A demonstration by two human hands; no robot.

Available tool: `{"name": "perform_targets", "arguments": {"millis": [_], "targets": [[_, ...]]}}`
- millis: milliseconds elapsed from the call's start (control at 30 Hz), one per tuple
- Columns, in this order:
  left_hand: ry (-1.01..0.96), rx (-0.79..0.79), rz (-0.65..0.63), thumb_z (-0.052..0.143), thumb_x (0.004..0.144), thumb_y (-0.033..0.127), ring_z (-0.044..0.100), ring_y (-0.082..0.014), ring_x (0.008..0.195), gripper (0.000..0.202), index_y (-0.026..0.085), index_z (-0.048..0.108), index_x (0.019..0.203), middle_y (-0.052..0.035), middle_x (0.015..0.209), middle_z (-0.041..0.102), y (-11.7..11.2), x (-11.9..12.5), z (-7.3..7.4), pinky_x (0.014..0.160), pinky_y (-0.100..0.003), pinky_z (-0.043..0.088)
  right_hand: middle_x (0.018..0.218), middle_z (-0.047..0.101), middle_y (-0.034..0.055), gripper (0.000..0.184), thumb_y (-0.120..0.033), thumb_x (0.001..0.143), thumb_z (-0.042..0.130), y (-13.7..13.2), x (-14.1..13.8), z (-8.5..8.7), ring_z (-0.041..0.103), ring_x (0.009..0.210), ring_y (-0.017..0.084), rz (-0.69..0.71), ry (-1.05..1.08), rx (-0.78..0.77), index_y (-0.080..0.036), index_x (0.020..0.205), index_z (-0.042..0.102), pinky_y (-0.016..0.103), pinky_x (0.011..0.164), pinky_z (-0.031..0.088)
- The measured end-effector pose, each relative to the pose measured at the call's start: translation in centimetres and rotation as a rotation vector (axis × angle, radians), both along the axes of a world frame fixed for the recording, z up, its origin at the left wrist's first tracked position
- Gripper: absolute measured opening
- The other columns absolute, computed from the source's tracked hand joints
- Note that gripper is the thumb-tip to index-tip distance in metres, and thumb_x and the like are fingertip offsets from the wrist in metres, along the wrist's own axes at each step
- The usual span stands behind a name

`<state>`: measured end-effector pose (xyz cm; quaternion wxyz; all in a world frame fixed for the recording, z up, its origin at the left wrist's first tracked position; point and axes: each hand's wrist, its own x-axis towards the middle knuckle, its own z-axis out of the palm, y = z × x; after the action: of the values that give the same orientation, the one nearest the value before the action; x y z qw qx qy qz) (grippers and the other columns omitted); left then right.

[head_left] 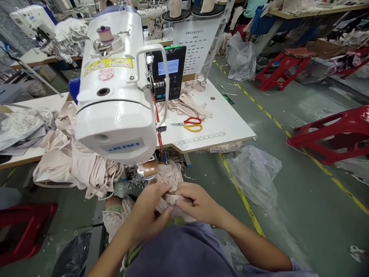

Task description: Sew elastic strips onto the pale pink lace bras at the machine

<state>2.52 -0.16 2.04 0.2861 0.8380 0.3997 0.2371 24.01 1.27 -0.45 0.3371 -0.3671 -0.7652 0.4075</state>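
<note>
In front of my body, a beige bra [173, 198] with a folded strap end is held between my two hands. My right hand [198, 202] pinches the strap end between thumb and fingers. From the other side, my left hand [150, 209] has its fingers curled on the same fabric, its thumb lying lower; part of its grip is hidden. Beige lace cloth [170, 173] hangs just beyond the hands, under the head of a white sewing machine [115, 115]. More beige bras [77, 165] are heaped at the table's left edge.
On the white table [230, 123] lie scissors [193, 124] with red and yellow handles, a clear ruler [198, 139] and beige strips [190, 104]. A control panel [170, 73] stands beside the machine. Red stools [337, 132] and plastic bags [256, 173] are on the floor.
</note>
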Motion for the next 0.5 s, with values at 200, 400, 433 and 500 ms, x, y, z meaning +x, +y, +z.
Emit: {"name": "perform_targets", "arguments": {"millis": [200,400,433,500], "targets": [[-0.056,0.639,-0.044,0.057,0.088,0.005,0.052,-0.0145,0.062,0.014,0.019,0.058,0.089,0.0019,0.063,0.056,-0.4,-0.8,-2.0,0.066,-0.029,0.05,0.065,0.061,-0.0015,0.01,-0.013,0.09,0.057,-0.4,-0.1,-0.9,0.048,0.062,0.013,-0.11,-0.092,0.719,-0.02,0.084,0.061,0.03,0.072,0.042],[-0.07,0.721,0.035,0.065,0.081,0.0,0.058,-0.0148,0.07,0.02,0.015,0.062,0.095,0.0,0.069,0.061,-1.6,-1.2,-2.2,0.079,-0.035,0.055,0.065,0.064,-0.0019,0.009,-0.014,0.091,0.057,-0.6,-0.3,-1.1,0.047,0.059,0.012,-0.109,-0.071,0.761,-0.021,0.088,0.062,0.03,0.074,0.043],[-0.096,0.673,0.101,0.066,0.083,0.003,0.061,-0.0165,0.078,0.023,0.016,0.062,0.101,-0.002,0.078,0.063,-2.0,-1.2,-2.5,0.086,-0.039,0.055,0.064,0.062,-0.0022,0.009,-0.015,0.09,0.059,-0.6,-0.4,-1.3,0.048,0.059,0.012,-0.105,-0.057,0.664,-0.021,0.084,0.061,0.03,0.071,0.042],[-0.175,0.567,0.28,0.068,0.085,0.016,0.061,-0.0239,0.106,0.04,0.02,0.055,0.123,-0.0095,0.107,0.063,-3.3,-1.0,-4.1,0.101,-0.051,0.049,0.064,0.058,-0.0025,0.013,-0.023,0.09,0.061,-0.7,-1.0,-1.7,0.048,0.059,0.012,-0.14,0.022,0.259,-0.021,0.077,0.059,0.027,0.063,0.039]]}}
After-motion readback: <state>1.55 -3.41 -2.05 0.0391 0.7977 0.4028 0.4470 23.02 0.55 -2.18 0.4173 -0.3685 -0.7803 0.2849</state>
